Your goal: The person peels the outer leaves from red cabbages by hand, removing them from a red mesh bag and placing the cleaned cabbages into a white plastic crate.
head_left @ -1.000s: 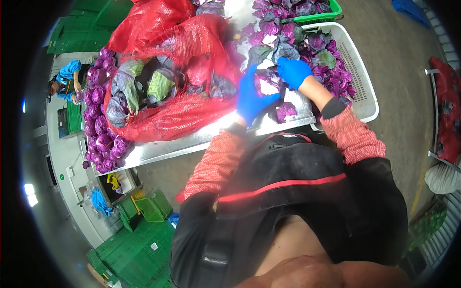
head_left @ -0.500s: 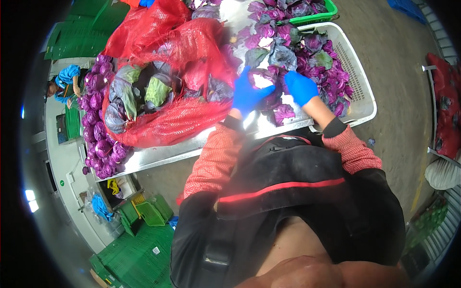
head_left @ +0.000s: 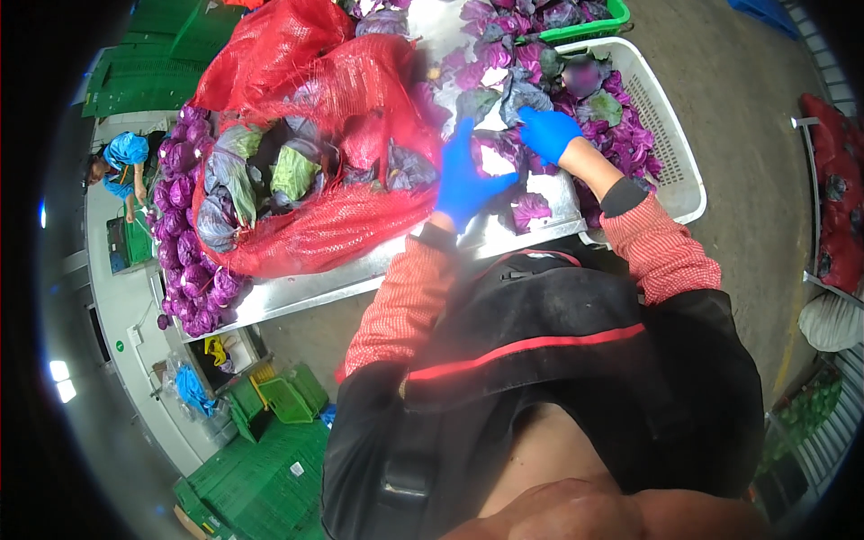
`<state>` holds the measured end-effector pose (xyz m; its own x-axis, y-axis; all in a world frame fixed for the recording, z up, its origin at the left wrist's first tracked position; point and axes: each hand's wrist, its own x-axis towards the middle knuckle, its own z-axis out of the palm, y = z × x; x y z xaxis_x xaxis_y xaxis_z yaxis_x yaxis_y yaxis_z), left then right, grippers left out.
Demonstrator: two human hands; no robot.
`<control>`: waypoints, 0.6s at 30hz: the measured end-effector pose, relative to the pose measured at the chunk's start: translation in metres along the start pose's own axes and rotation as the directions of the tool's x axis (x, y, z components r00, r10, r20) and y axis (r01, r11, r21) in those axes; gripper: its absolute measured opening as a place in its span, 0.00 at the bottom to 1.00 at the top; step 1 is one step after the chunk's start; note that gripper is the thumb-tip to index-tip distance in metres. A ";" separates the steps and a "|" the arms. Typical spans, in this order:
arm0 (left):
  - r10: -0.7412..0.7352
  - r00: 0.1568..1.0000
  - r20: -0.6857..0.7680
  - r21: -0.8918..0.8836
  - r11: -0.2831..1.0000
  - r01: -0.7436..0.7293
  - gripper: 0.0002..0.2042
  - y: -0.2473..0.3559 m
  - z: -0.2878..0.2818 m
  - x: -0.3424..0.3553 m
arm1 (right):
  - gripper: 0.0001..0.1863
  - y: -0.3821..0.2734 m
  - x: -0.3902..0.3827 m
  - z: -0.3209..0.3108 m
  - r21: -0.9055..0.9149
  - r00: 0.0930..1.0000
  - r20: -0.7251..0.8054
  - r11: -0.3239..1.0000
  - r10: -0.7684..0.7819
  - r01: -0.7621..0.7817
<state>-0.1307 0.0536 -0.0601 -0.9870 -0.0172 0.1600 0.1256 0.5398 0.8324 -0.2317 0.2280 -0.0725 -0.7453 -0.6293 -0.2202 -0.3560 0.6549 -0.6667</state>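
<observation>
My left hand [head_left: 468,180], in a blue glove, cups the near left side of a red cabbage [head_left: 495,160], its thumb stretched across the front. A pale white patch shows on that cabbage. My right hand [head_left: 549,135], also gloved in blue, is bent over the cabbage's right side, beside a dark outer leaf [head_left: 522,94]. What its curled fingers grip is hidden. Loose purple leaves surround both hands on the metal table [head_left: 315,292]. One purple leaf [head_left: 531,209] lies near the table's front edge.
A white perforated basket [head_left: 679,148] full of leaves stands at right, a green crate [head_left: 585,34] behind it. On the left lie a red mesh sack [head_left: 306,238] of cabbages and a pile of trimmed purple cabbages [head_left: 184,243]. Another person [head_left: 124,162] in blue works beyond the pile.
My right hand has moved left and farther away, from the cabbage's near right side to its far right side. My left hand has barely shifted.
</observation>
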 end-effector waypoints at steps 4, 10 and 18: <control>0.091 0.996 -0.026 -0.084 0.992 -0.093 0.40 0.014 -0.007 -0.006 | 0.16 0.035 -0.007 0.010 0.298 0.942 0.023 0.897 0.335 -0.326; 0.004 0.995 -0.103 -0.425 0.904 -0.047 0.44 -0.014 0.001 -0.006 | 0.28 -0.071 -0.037 -0.021 0.390 0.975 0.183 0.901 0.126 -0.189; 0.035 0.998 -0.059 -0.191 0.980 -0.046 0.45 -0.013 -0.003 -0.016 | 0.24 -0.011 -0.036 0.022 0.369 0.989 -0.070 0.925 0.130 -0.095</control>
<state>-0.1159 0.0449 -0.0718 -0.9743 -0.0477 0.2199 0.1874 0.3688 0.9104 -0.1886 0.2346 -0.0730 -0.8229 -0.5081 -0.2545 -0.0502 0.5111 -0.8580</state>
